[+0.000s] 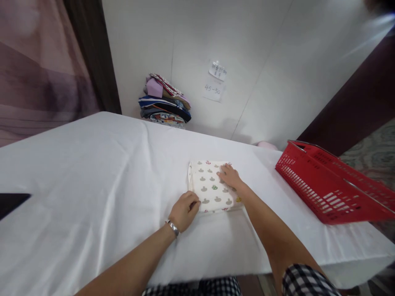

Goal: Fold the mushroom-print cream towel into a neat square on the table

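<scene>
A folded white cloth (212, 187) with a grey, red, green and yellow mushroom print lies on the white-covered table in the head view. My left hand (184, 209), a silver bracelet at its wrist, is at the cloth's near left corner, thumb and fingers curled together on its edge. My right hand (231, 176) rests flat on top of the cloth towards its far right side, fingers stretched out. Several layers show along the cloth's left edge.
To the right, a red plastic basket (327, 185) with metal handles stands on the white tablecloth (123, 189). A pile of folded clothes (165, 100) rises behind the table's far edge, against the wall. Paper notes (213, 88) hang there. A dark object (12, 203) lies at the left.
</scene>
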`<state>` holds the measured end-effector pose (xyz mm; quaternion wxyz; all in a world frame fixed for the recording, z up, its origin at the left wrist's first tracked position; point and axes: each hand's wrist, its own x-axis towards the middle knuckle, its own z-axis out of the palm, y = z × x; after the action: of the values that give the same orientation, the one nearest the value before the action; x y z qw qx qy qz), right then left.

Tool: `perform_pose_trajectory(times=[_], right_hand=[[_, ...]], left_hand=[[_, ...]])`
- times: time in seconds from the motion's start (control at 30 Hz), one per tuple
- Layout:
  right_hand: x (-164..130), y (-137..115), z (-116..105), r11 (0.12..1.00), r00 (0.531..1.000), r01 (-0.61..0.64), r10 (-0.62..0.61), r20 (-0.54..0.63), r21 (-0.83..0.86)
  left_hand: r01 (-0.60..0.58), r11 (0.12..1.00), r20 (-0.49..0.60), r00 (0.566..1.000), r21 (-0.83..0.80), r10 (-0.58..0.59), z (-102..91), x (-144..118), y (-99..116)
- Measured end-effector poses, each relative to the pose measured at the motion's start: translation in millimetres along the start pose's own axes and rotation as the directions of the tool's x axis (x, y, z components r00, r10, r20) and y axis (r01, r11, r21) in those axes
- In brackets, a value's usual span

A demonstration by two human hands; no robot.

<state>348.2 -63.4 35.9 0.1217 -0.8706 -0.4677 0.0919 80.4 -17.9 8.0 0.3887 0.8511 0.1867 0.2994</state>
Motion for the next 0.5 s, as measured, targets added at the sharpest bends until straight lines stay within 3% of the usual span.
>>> perform_pose_trajectory(times=[0.1,0.23,0.33,0.5], right_hand=[[-33,34,-3,0.97,0.988,-0.1,0.124,-0.097,0.22],[-82,65,5,0.815,0.944,-0.179,0.3,-0.137,0.551],[-106,70,13,0.738,0.911,-0.157,0.365,-0.193,0.656],[-123,62,26,0.712,0.861,-0.101,0.413,-0.298,0.695]], left_hand=[[-0.002,1.0,0.005,1.0,-0.001,0.002,0.7,0,-1],[0.023,1.0,0.026,0.999,0.006,-0.023,3.3,-2,-1],[0.037,0.999,0.046,0.998,0.026,-0.038,4.2,-3,-1],[0.031,0.995,0.095,0.995,0.094,-0.04,-1.9,-3,-2]])
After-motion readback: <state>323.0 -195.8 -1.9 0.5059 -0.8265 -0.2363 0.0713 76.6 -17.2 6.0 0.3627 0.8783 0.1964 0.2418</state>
